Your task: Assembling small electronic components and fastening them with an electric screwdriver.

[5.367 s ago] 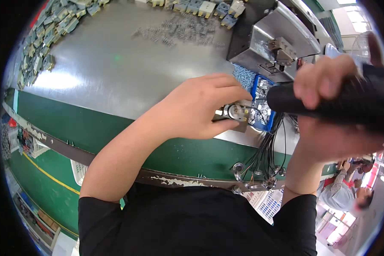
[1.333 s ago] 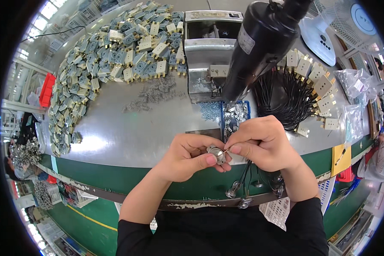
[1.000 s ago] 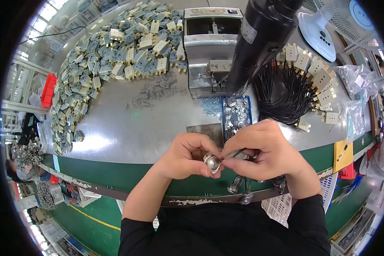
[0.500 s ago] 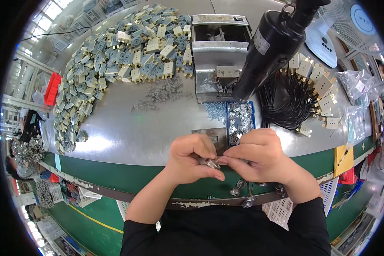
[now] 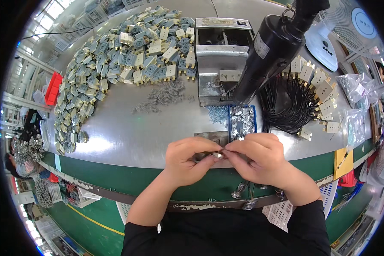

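My left hand (image 5: 185, 164) pinches a small shiny round metal part (image 5: 218, 155) between thumb and fingertips, over the table's front edge. Against the part's right side, the fingertips of my right hand (image 5: 262, 158) are pressed together; what lies between them is too small to make out. Just beyond my hands lies a flat metal plate (image 5: 211, 135). A blue tray (image 5: 255, 120) of small metal pieces stands beyond my right hand, with loose silver screws (image 5: 217, 114) to its left.
Grey-and-cream switch-like blocks (image 5: 132, 55) are heaped at far left, with springs (image 5: 164, 96) nearer. A black cylindrical tool (image 5: 266, 55) hangs before a metal machine (image 5: 211, 87). Black cables (image 5: 290, 111) with cream blocks lie right. Metal parts (image 5: 239, 190) hang at the front edge.
My left fingers have straightened and closed more tightly around the metal part, covering more of it. Both hands stay close together, and the part has shifted slightly away from me.
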Action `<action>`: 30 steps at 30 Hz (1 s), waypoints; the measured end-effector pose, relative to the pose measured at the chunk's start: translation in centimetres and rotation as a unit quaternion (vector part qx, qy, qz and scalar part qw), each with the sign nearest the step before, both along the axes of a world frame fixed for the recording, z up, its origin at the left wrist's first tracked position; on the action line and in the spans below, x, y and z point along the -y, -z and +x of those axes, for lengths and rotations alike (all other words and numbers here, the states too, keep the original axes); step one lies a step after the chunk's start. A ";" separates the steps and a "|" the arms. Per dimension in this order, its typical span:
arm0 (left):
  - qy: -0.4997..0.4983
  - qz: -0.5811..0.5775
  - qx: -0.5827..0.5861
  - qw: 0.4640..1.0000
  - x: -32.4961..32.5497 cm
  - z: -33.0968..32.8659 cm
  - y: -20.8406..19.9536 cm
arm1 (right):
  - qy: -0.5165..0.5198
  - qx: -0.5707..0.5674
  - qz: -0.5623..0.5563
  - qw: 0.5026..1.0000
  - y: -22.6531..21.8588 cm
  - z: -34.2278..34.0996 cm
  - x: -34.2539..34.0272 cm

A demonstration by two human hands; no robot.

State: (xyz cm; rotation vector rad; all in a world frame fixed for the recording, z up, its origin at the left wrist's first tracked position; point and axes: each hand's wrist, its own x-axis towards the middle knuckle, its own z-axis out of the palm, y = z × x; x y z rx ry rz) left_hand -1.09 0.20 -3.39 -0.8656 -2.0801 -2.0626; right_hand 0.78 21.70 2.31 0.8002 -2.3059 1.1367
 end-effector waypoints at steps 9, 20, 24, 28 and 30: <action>-0.153 -0.150 -0.185 0.959 0.3 -0.9 -1.0 | -0.112 0.300 -0.113 0.941 -0.3 0.0 -0.9; 0.103 -0.091 0.116 0.984 0.3 1.2 -2.1 | -0.097 0.426 -0.171 0.883 -1.4 0.1 -1.7; 0.289 0.225 0.424 0.828 0.4 1.2 -1.4 | -0.106 0.432 -0.136 0.885 -1.8 0.0 -2.1; 0.386 0.219 0.474 0.760 1.4 0.2 -0.8 | -0.164 0.352 -0.133 0.912 -1.8 -0.4 -2.5; 0.346 0.182 0.463 0.796 1.7 0.0 -1.1 | -0.188 0.356 -0.109 0.909 -2.0 -0.5 -2.6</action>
